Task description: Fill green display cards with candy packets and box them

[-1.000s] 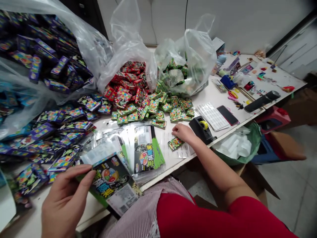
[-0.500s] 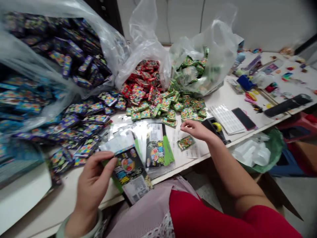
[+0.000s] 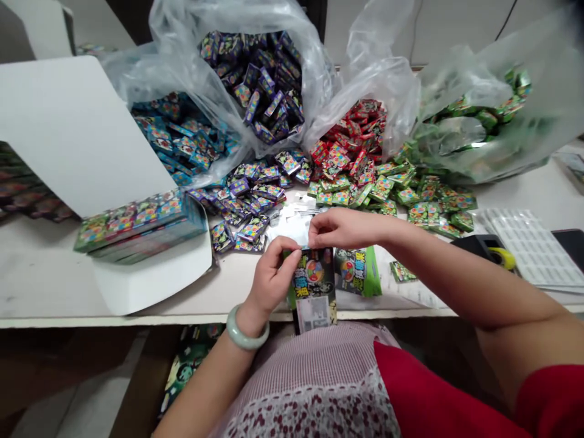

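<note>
My left hand (image 3: 272, 277) grips a black and green printed candy pouch (image 3: 316, 283) by its left upper side, thumb on the front. The pouch tilts down over the table's front edge, close to the apron. At its top edge, my right hand (image 3: 335, 228) has its fingers pinched together; whatever lies between the fingertips is hidden. A second black and green pouch (image 3: 358, 271) lies flat just to the right, partly under my right wrist. Behind both hands lie clear plastic sleeves (image 3: 292, 222).
Plastic bags of blue (image 3: 182, 140), purple (image 3: 274, 91), red (image 3: 360, 131) and green (image 3: 483, 115) small packs line the back, with packs spilling forward. An open white carton (image 3: 150, 283) stands left. A tape dispenser (image 3: 483, 249) and label sheets (image 3: 533, 246) lie right.
My right hand has moved left from beside the small green pack to the pouch's top edge. My left hand still holds the pouch, now more upright. The view has turned left.
</note>
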Demonstrator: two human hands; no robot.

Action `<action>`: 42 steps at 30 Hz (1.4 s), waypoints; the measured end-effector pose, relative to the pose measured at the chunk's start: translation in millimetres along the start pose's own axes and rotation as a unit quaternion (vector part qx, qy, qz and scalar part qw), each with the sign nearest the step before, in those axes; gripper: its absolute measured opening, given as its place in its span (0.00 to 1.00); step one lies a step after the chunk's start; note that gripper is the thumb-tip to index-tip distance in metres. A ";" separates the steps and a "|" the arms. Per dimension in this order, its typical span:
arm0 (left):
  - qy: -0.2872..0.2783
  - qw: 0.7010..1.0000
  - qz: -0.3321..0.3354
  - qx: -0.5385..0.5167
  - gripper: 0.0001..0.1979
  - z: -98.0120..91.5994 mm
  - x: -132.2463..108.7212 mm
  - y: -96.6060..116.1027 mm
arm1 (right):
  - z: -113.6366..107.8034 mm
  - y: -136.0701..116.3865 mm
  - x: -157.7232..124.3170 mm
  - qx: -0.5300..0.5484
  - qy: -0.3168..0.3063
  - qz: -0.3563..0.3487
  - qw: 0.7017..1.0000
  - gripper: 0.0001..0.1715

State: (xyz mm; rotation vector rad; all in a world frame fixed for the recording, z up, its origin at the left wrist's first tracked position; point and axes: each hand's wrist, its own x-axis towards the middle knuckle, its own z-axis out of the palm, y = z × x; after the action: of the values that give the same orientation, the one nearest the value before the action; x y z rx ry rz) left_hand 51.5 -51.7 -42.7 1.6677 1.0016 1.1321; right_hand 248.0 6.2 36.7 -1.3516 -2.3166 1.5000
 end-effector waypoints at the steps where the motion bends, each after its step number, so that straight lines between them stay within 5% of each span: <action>1: 0.001 1.000 -0.002 -0.002 0.04 0.1 0.4 -0.6 | 0.5 0.8 2.0 -0.002 0.006 0.005 1.000 0.05; 15: 0.055 0.998 -0.022 -0.003 0.07 10.3 2.5 -4.7 | 11.1 4.0 13.8 0.053 0.059 0.054 0.995 0.05; 20: 0.069 0.996 -0.046 -0.026 0.10 9.4 -3.1 -7.6 | 18.8 13.2 19.8 0.250 -0.006 0.118 0.961 0.04; 23: 0.013 0.982 -0.143 -0.123 0.19 10.8 -19.3 -8.5 | 28.0 21.3 21.6 0.383 -0.052 0.156 0.909 0.02; 26: -0.071 0.963 -0.183 -0.182 0.17 3.3 -40.5 -0.1 | 33.5 25.4 17.6 0.427 -0.096 0.142 0.888 0.03; 29: -0.034 0.980 -0.141 -0.140 0.16 -28.8 -51.2 23.8 | 28.0 29.5 9.1 0.407 -0.103 0.068 0.905 0.10; 32: 0.147 0.988 -0.029 0.031 0.13 -89.5 -41.1 54.6 | 17.9 39.4 2.2 0.366 -0.014 0.007 0.931 0.18; 35: 0.308 0.902 0.099 0.286 0.15 -161.6 -11.0 64.8 | 19.9 51.3 0.1 0.354 0.079 0.019 0.932 0.22; 39: 0.167 0.803 0.075 0.568 0.17 -225.9 34.6 26.4 | 45.3 58.2 0.2 0.329 0.078 0.026 0.941 0.23; 42: 0.120 0.791 0.039 0.599 0.20 -237.7 46.3 -14.3 | 64.1 60.5 -2.8 0.321 0.042 0.029 0.946 0.22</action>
State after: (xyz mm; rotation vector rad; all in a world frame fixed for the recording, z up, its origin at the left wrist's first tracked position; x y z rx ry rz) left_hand -164.8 46.0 7.5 2.5581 2.1041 0.7375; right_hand 256.9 -32.6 -42.0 -1.2559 -1.5206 1.9271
